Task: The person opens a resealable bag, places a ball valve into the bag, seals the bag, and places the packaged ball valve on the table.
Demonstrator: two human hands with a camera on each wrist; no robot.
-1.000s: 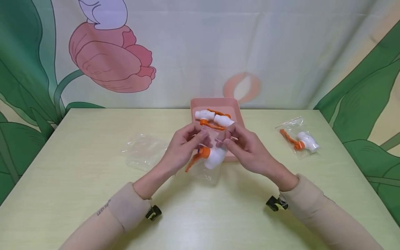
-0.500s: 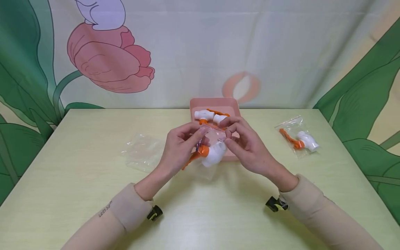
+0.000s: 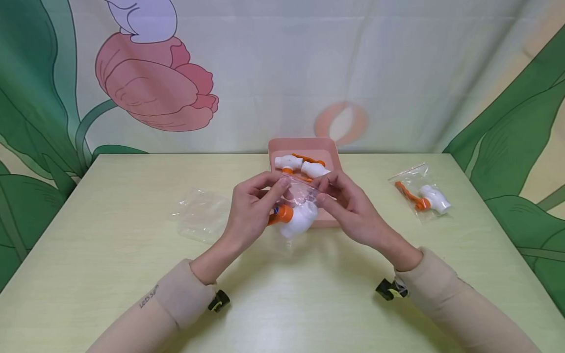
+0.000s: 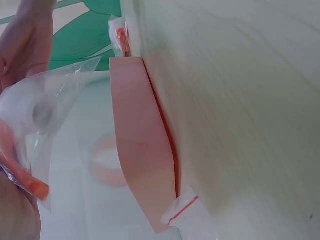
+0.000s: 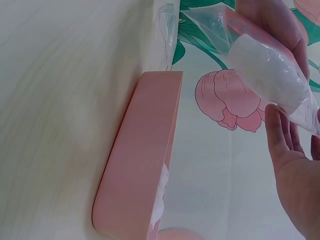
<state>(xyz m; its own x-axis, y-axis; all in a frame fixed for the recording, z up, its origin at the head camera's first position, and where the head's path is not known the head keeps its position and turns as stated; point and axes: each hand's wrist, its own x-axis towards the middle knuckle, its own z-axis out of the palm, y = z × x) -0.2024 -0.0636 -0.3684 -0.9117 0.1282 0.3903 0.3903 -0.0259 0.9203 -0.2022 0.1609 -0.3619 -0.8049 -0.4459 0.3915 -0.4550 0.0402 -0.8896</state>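
A clear zip bag (image 3: 301, 190) holds a white plastic ball valve (image 3: 300, 219) with an orange lever handle (image 3: 281, 214). It hangs above the front of the pink tray. My left hand (image 3: 252, 208) pinches the bag's upper left edge, and its fingers hide part of the lever. At the upper right edge, my right hand (image 3: 350, 208) pinches the bag between thumb and fingers. Through the film, the right wrist view shows the valve's white body (image 5: 270, 72) between both hands. The left wrist view shows the bagged valve's round opening (image 4: 44, 114).
Behind the hands, the pink tray (image 3: 304, 144) contains white valves (image 3: 289, 162) with orange handles. Another bagged valve (image 3: 434, 200) lies on the table at right. A flattened clear bag (image 3: 203, 215) lies left of the left hand. A printed curtain (image 3: 265, 73) hangs behind the table.
My right fingers lifted, then came down on the bag's edge again. The bagged valve has shifted slightly left, and more of its lever is hidden behind my left hand.
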